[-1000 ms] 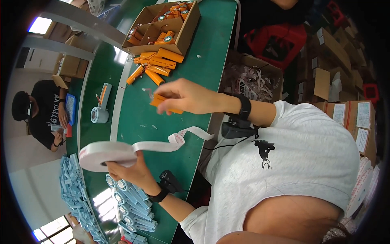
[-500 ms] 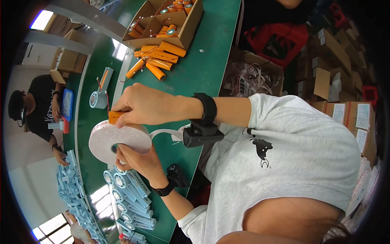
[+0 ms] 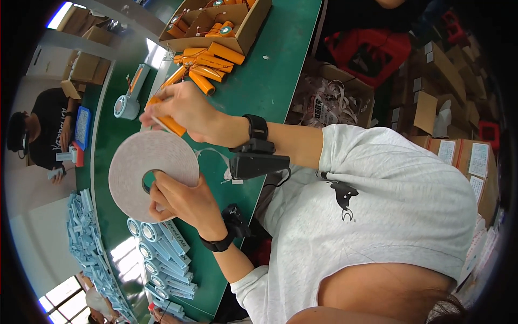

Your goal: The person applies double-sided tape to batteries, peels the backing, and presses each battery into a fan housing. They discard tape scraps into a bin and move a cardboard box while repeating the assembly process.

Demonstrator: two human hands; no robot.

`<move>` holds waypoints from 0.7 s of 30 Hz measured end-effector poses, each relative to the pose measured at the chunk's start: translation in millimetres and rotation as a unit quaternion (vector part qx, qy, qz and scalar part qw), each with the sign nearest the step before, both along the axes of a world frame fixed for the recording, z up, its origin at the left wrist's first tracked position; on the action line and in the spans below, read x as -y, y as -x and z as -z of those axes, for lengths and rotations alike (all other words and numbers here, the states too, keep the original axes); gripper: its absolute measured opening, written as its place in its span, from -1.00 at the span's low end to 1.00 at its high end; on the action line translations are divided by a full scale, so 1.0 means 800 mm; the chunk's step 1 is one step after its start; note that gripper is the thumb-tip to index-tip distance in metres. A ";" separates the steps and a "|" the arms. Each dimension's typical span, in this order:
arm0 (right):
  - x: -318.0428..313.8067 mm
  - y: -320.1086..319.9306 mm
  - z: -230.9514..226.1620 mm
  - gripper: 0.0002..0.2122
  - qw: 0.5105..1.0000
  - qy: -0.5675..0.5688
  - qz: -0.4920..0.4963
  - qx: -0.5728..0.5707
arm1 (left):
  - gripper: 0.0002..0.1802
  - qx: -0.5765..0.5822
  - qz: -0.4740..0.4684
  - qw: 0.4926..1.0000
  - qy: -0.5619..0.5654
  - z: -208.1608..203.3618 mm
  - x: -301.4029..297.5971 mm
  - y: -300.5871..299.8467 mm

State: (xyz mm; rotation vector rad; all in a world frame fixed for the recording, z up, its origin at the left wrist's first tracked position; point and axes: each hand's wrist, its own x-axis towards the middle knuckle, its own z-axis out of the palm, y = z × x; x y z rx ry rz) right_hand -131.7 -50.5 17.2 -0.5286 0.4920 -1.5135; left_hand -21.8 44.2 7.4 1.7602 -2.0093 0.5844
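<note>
A wide roll of white tape (image 3: 127, 173) stands with its flat side showing. My left hand (image 3: 186, 202) is closed on it, fingers hooked into the core. Just above the roll's rim, my right hand (image 3: 191, 110) grips an orange cylindrical battery (image 3: 174, 125). A narrow white strip lies along the battery's side, and its lower end is close to the roll. Behind my hands, a loose length of tape (image 3: 216, 156) trails off to the right. A light-blue handheld fan (image 3: 127, 107) lies to the left, wires sticking out of its handle.
More orange batteries (image 3: 208, 65) lie loose beside a divided cardboard box (image 3: 243, 35) of them. Several light-blue fans (image 3: 162, 259) lie in a row below my left hand. A heap of blue parts (image 3: 89, 232) lies at the far left, near another person (image 3: 48, 124).
My right hand has lifted the battery off the roll's rim and tilted it. The roll has turned its flat side more toward view, with my left hand still in its core.
</note>
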 end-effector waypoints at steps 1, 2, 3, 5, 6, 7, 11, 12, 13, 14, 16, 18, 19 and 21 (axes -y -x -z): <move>0.000 0.001 0.001 -0.91 1.000 -0.001 -0.001 0.000 | -0.29 0.003 -0.003 1.000 -0.006 0.000 0.001 0.002; -0.001 0.000 0.001 -0.92 0.998 -0.041 0.019 0.043 | -0.29 0.007 -0.008 1.000 -0.011 -0.001 0.001 0.003; -0.001 0.000 0.001 -0.93 0.992 -0.080 0.040 0.086 | -0.29 0.009 -0.009 1.000 -0.012 0.004 -0.001 0.003; 0.021 -0.006 0.010 -0.92 0.979 -0.065 0.139 0.133 | -0.27 0.064 0.037 0.997 -0.008 0.024 -0.006 -0.001; 0.050 -0.001 0.018 -0.91 0.966 -0.008 0.220 0.135 | -0.26 0.092 0.060 0.994 -0.005 0.029 -0.009 -0.003; 0.070 0.024 0.000 -0.90 0.952 0.029 0.253 0.170 | -0.26 0.095 0.055 0.994 -0.003 0.029 -0.009 -0.005; 0.065 0.051 -0.008 -0.84 0.955 0.173 0.210 0.118 | -0.29 -0.076 0.133 0.972 -0.177 0.038 0.014 -0.015; 0.054 0.057 -0.008 -0.81 0.958 0.225 0.164 0.077 | -0.29 -0.122 0.169 0.952 -0.226 0.032 0.013 -0.019; 0.046 0.060 -0.002 -0.81 0.959 0.227 0.151 0.081 | -0.29 -0.170 0.199 0.926 -0.271 0.026 0.015 -0.028; 0.037 0.069 0.007 -0.77 0.966 0.241 0.095 -0.029 | -0.28 -0.218 0.230 0.895 -0.314 0.020 0.017 -0.036; 0.019 0.089 0.026 -0.69 0.933 0.261 -0.009 -0.247 | -0.31 -0.093 0.209 0.944 -0.237 -0.025 0.011 -0.058; 0.002 0.097 0.039 -0.67 0.926 0.249 0.005 -0.283 | -0.33 0.041 0.182 0.969 -0.160 -0.047 0.004 -0.098; -0.005 0.097 0.042 -0.65 0.916 0.235 0.020 -0.324 | -0.38 0.125 0.132 0.964 -0.195 -0.050 0.000 -0.123; -0.020 0.095 0.033 -0.67 0.930 0.211 -0.013 -0.300 | -0.42 0.201 0.069 0.950 -0.227 -0.053 0.002 -0.154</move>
